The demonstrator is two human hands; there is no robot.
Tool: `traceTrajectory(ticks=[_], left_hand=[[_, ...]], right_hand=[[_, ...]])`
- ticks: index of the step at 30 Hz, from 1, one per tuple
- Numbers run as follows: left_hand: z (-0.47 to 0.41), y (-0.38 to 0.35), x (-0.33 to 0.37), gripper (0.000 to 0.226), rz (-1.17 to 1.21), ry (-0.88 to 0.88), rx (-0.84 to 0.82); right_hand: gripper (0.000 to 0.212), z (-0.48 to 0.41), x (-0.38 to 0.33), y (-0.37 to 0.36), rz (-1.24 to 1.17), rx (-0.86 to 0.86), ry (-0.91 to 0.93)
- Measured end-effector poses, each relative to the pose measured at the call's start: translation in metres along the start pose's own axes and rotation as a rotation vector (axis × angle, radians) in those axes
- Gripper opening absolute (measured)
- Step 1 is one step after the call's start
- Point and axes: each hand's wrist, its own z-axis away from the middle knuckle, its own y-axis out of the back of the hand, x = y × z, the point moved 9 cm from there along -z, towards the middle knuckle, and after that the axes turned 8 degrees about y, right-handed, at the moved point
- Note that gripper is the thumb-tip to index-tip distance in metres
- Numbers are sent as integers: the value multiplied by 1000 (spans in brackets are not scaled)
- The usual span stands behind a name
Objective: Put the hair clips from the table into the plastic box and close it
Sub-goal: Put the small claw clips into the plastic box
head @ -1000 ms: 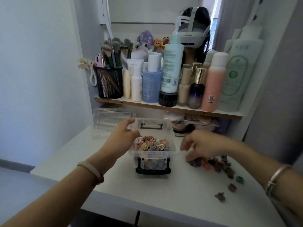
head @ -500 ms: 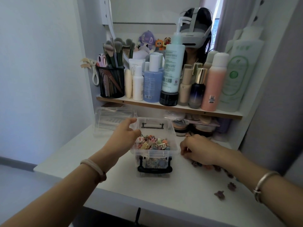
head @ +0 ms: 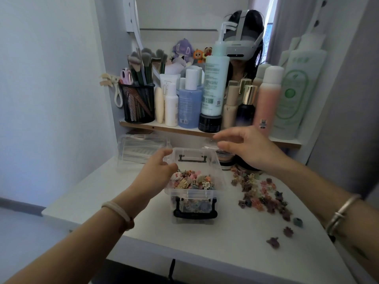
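Note:
A clear plastic box (head: pixel 193 196) with black latches stands open in the middle of the white table (head: pixel 205 242), partly filled with small colourful hair clips (head: pixel 192 181). My left hand (head: pixel 155 171) grips the box's left wall, thumb over the rim. Raised above the box's far right corner, my right hand (head: pixel 250 148) has loosely spread fingers, and I see nothing in them. A scattered pile of hair clips (head: pixel 260 193) lies on the table right of the box, with a few loose ones (head: pixel 288 231) nearer the front. The clear lid (head: pixel 141 148) lies behind my left hand.
A wooden shelf (head: pixel 164 128) just behind the box carries many bottles and a black mesh cup (head: pixel 138 103) of brushes. Jars (head: pixel 225 160) sit under the shelf, close to my right hand. The table's front edge (head: pixel 184 257) runs below the box.
My right hand has lifted off the pile of clips on the table and moved up and left over the box's far right corner. The pile is now uncovered. My left hand stays on the box.

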Motion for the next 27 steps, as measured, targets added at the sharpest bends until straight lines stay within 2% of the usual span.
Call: traceTrajectory(ticks=[2,5,7,10,16,23,25,27], left_hand=[[-1,0,0,48,7,-2,7],[0,-1,0,48,-3,6,9],[1,0,0,48,-7,5,13],[1,1,1,48,-3,-2,19],[1,-1,1,49,-18,-12,19],[0,-1,1,48,12,-15,10],[-1,-1,0,48,22,-10,11],[-2,-1,0,48,24,-13,14]], right_hand=[[25,6,27,-3,186,-52,-88],[33,24,70,-28,445,-281,-209],[33,31,82,-38,537,-349,-234],[29,28,83,-43,592,-373,-207],[20,25,77,-51,541,-451,-194],[19,25,74,-51,555,-427,-149],[16,17,65,-40,492,-306,-116],[11,7,47,-16,284,-83,-103]])
